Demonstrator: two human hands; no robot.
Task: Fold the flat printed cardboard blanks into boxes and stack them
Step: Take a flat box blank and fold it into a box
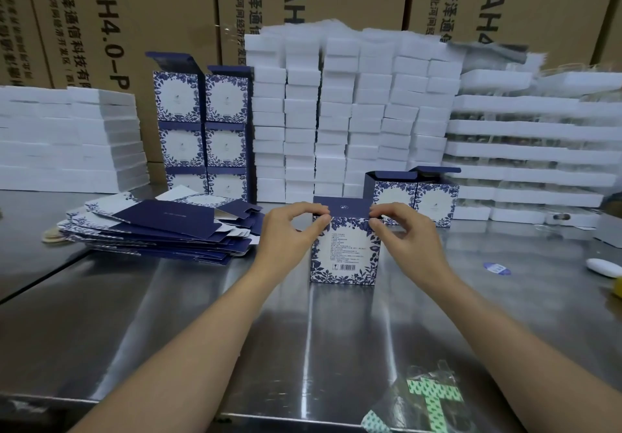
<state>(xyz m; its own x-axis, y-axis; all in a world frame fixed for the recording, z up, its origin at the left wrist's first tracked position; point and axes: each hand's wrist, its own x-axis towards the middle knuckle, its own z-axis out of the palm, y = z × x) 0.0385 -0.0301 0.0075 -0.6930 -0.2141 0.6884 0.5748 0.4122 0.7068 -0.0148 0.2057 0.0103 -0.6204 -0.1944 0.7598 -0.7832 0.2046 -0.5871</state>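
The box (344, 250) stands upright on the steel surface (235, 314), centre, its lid flap (341, 208) raised. My left hand (289, 230) and right hand (404, 230) each pinch a top corner of it. I judge this box nearly formed; the lid is not yet closed. Finished boxes (202, 129) are stacked behind at left, two more (417, 197) stand right. A pile of flat blanks (158, 227) remains to fold.
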